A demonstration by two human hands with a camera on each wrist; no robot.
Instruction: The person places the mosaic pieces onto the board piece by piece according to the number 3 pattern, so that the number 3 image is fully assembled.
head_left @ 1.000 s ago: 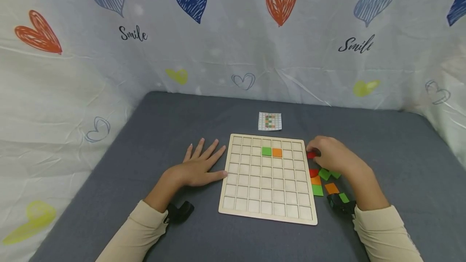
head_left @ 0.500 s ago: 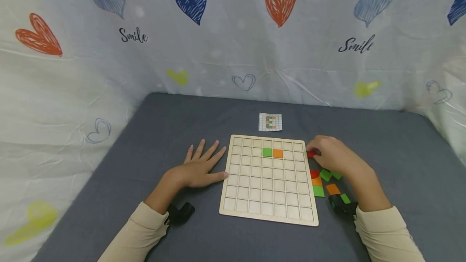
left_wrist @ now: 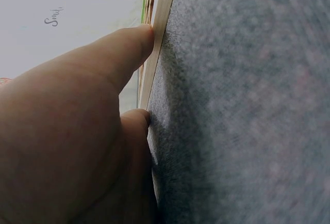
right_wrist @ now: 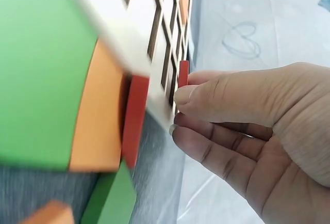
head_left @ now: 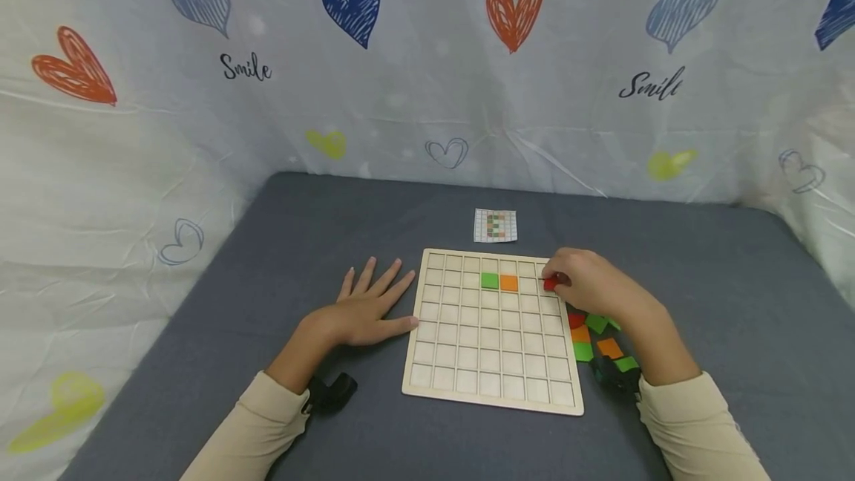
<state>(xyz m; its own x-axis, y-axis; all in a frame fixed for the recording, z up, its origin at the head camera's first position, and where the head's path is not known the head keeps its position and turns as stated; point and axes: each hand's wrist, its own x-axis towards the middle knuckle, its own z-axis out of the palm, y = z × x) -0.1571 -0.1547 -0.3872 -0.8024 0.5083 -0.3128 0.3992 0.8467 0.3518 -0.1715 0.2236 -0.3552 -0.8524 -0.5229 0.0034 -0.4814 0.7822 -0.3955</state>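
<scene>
A wooden grid board lies on the grey cloth, with a green tile and an orange tile set side by side in its second row. My right hand pinches a red square tile between thumb and fingers, over the board's upper right edge. My left hand lies with fingers spread beside the board; its thumb touches the board's left edge.
Loose tiles lie right of the board: a red tile, an orange tile, a green tile and several others, partly under my right wrist. A printed pattern card sits behind the board. A heart-patterned curtain hangs behind the table.
My right hand has moved left with the red tile, from beside the board to over its right edge. The left hand has stayed in place.
</scene>
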